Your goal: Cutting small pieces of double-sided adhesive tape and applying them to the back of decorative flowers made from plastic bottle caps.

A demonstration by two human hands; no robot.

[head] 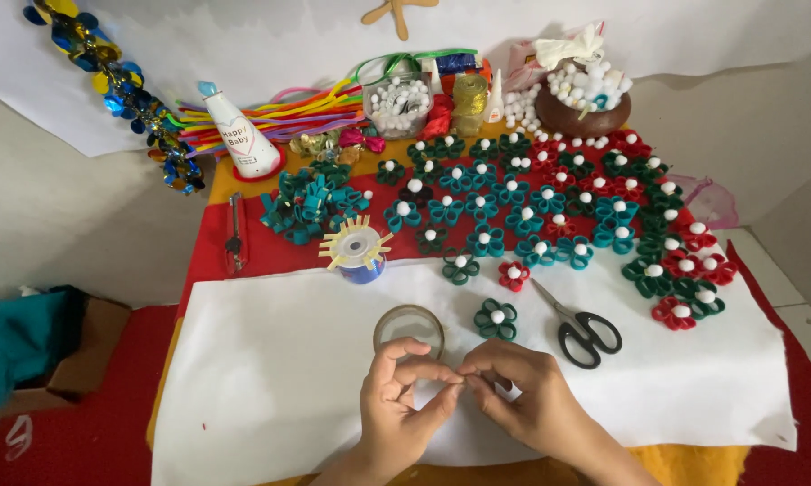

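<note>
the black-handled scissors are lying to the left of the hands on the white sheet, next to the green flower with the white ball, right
Not quite. The head view shows the black-handled scissors lying on the white sheet above and to the right of the hands, left and right, not to their left. They are indeed next to the green flower with the white ball.

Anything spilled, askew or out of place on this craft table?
White pompoms lie scattered loose on the cloth beside the brown bowl, outside any container. Otherwise the flowers and black-handled scissors look orderly.
</note>
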